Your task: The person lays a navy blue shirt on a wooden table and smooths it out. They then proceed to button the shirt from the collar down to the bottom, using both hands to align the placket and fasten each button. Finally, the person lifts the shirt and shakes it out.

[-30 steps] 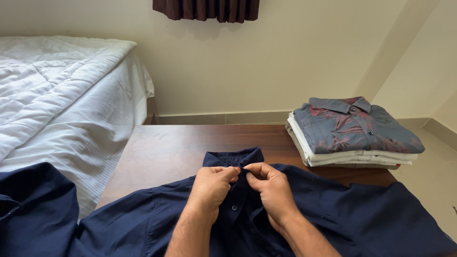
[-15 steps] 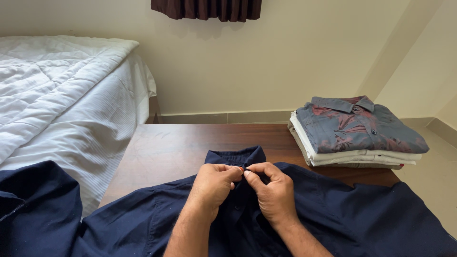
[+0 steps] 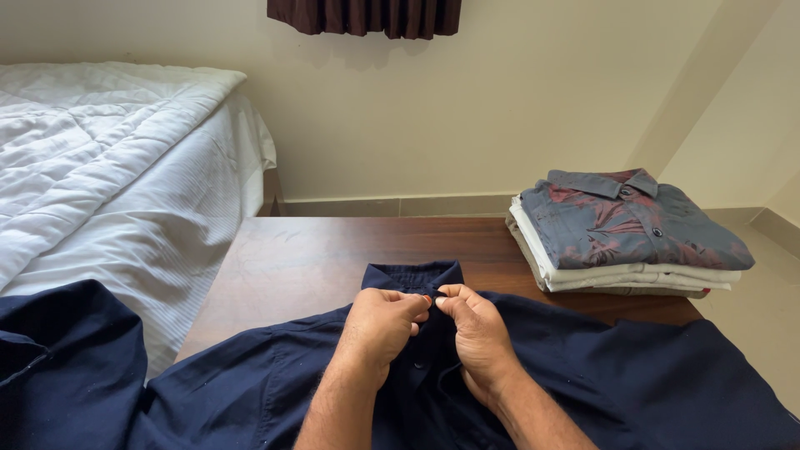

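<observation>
A dark navy shirt (image 3: 250, 387) lies spread front-up on a brown wooden table (image 3: 308, 258), its collar pointing away from me. My left hand (image 3: 379, 329) and my right hand (image 3: 475, 333) meet at the shirt's front just below the collar. Both pinch the fabric edges together there, fingertips touching. One sleeve hangs off the table's left side.
A stack of folded shirts (image 3: 625, 233), a grey and red patterned one on top, sits at the table's far right corner. A bed with a white quilt (image 3: 108, 175) stands to the left. A cream wall and a dark curtain (image 3: 367, 17) are behind.
Both hands have stayed pinched at the shirt front below the collar, with only slight finger shifts. The view has barely moved.
</observation>
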